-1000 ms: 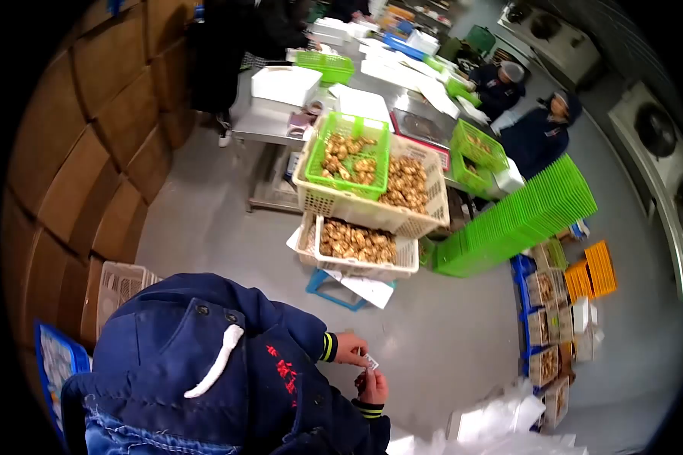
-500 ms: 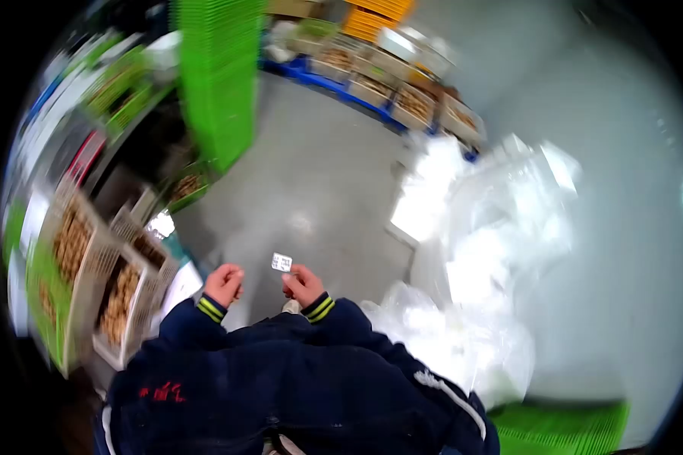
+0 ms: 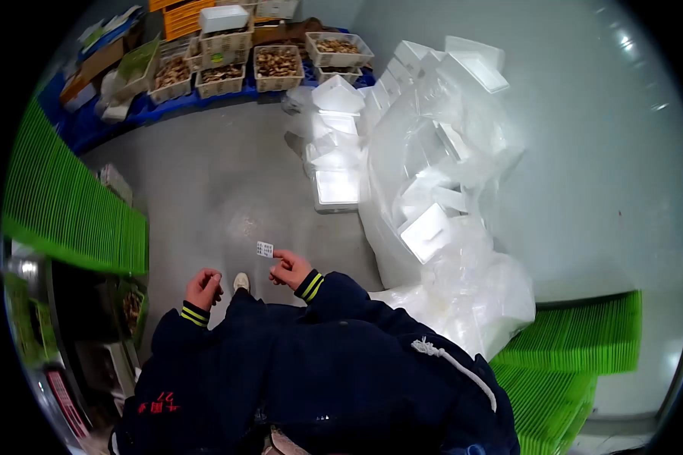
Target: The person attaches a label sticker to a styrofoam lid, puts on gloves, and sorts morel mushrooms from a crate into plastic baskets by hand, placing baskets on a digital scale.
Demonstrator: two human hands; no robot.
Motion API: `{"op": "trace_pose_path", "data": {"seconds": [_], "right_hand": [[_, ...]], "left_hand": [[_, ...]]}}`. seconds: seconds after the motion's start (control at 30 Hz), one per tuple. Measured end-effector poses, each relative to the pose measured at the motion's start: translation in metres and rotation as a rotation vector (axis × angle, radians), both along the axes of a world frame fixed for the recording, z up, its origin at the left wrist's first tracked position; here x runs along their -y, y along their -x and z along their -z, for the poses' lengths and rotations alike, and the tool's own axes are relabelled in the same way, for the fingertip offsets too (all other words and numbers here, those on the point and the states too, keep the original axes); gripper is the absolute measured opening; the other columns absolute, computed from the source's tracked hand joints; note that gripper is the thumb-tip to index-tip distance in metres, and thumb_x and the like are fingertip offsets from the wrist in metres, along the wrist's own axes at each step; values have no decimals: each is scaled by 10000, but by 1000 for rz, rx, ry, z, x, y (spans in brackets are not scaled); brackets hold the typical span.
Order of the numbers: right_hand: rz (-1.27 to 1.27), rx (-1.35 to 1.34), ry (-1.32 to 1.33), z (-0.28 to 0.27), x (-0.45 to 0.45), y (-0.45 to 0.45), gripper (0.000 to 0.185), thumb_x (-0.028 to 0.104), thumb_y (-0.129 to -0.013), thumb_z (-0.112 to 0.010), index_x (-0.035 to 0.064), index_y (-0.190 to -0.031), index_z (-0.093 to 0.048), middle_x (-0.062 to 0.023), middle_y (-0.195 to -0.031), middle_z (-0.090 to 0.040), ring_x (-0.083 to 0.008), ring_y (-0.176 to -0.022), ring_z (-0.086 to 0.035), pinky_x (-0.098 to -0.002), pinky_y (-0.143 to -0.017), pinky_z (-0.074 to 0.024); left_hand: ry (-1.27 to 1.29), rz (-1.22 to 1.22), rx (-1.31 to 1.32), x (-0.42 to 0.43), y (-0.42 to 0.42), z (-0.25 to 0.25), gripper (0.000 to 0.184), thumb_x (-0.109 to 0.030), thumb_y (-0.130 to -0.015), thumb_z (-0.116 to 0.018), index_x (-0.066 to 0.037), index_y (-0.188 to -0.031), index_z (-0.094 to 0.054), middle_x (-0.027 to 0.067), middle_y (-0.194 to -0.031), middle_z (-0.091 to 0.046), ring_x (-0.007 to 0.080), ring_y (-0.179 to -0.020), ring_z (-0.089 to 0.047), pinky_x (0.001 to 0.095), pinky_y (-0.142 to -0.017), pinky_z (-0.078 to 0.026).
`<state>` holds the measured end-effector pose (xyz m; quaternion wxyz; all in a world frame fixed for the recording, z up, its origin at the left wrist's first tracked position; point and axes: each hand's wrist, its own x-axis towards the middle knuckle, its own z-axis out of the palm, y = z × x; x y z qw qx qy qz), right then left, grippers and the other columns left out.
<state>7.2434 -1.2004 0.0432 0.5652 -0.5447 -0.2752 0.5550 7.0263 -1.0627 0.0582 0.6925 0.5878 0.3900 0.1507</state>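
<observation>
My right hand (image 3: 291,270) is out in front of my body, its fingers bent and the index finger pointing left. At that fingertip is a small white label (image 3: 265,249) with several lines of dark print, too small to read. Whether the label is pinched or stuck to the finger I cannot tell. To the left, my left hand (image 3: 204,289) is loosely closed, thumb near the curled fingers, and nothing shows in it. Both hands are over the grey floor (image 3: 228,174), apart from each other. Dark blue sleeves with yellow-striped cuffs cover my arms.
White foam boxes (image 3: 425,231) in clear plastic wrap (image 3: 391,182) lie to the right. Green crate stacks stand at left (image 3: 68,197) and lower right (image 3: 577,334). Along the back, crates of brownish produce (image 3: 278,64) sit on blue pallets (image 3: 152,114). A shelf unit is at lower left.
My view has turned to the right, so the green stack and foam boxes have shifted left in view. The label stays at my right fingers; the hands are slightly farther apart.
</observation>
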Motion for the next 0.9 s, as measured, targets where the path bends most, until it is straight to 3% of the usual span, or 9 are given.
{"op": "trace_pose_path", "data": {"seconds": [0.07, 0.13, 0.27, 0.4, 0.67, 0.73, 0.83, 0.87, 0.9], "right_hand": [[105, 16, 29, -7, -17, -26, 456, 91, -810, -548, -41, -1202, -357, -73, -674, -565, -129, -605, -550, -269, -567, -465], [319, 9, -73, -17, -28, -54, 463, 79, -809, -550, -42, -1207, -347, -73, -680, -558, -127, -614, -545, -268, -569, -468], [764, 143, 78, -50, -12, -107, 511, 88, -813, -550, -10, -1245, -295, -102, -716, -573, -129, -588, -551, -250, -548, -469], [1206, 190, 33, -43, 27, -163, 550, 95, -825, -525, -8, -1275, -227, -105, -688, -574, -124, -538, -529, -240, -514, -446], [1635, 139, 88, -31, 118, -282, 599, 107, -812, -543, -2, -1286, -194, -111, -690, -573, -124, -530, -518, -241, -506, -428], [1728, 82, 44, -28, 140, -297, 580, 84, -806, -541, 21, -1282, -214, -112, -690, -565, -126, -545, -513, -251, -497, -433], [1833, 51, 138, -13, 166, -311, 526, 39, -799, -522, 51, -1264, -278, -83, -646, -545, -111, -486, -481, -230, -439, -401], [1797, 62, 125, -14, 171, -312, 512, 39, -798, -523, 53, -1257, -298, -69, -643, -537, -106, -487, -479, -225, -432, -394], [1789, 78, 154, -13, 174, -313, 503, 40, -800, -522, 58, -1253, -306, -61, -650, -538, -103, -499, -484, -222, -436, -393]], "left_hand": [[20, 38, -34, -46, -36, 14, 155, -216, -847, -512, -66, -871, -541, 23, -589, -532, 79, -468, -481, 205, -409, -370], [-9, 193, -15, -78, -85, -1, 158, -222, -846, -515, -69, -876, -543, 22, -595, -536, 77, -472, -483, 205, -410, -368], [-36, 498, -63, -103, -193, -32, 164, -216, -838, -518, -60, -880, -542, 11, -610, -537, 74, -494, -487, 208, -430, -376], [-15, 766, -8, -91, -295, -31, 146, -206, -833, -524, -63, -863, -536, 7, -615, -526, 73, -521, -489, 207, -452, -384], [-2, 1108, -64, -30, -460, -29, 219, -214, -838, -520, -41, -973, -530, 18, -692, -551, 73, -557, -506, 211, -473, -403], [-119, 976, 66, -19, -505, -42, 317, -184, -804, -571, -35, -1072, -488, 48, -799, -553, 102, -606, -520, 232, -520, -433], [-899, 652, 399, -44, -615, -71, 577, -110, -669, -698, -27, -1168, -421, 138, -1013, -493, 226, -871, -514, 290, -680, -455], [-1298, 531, 571, -61, -661, -92, 614, -114, -658, -709, -30, -1187, -409, 155, -1072, -472, 276, -938, -495, 327, -772, -441], [-1195, 489, 538, -63, -698, -130, 639, -138, -654, -719, -28, -1197, -400, 169, -1130, -440, 314, -1004, -462, 362, -859, -404]]}}
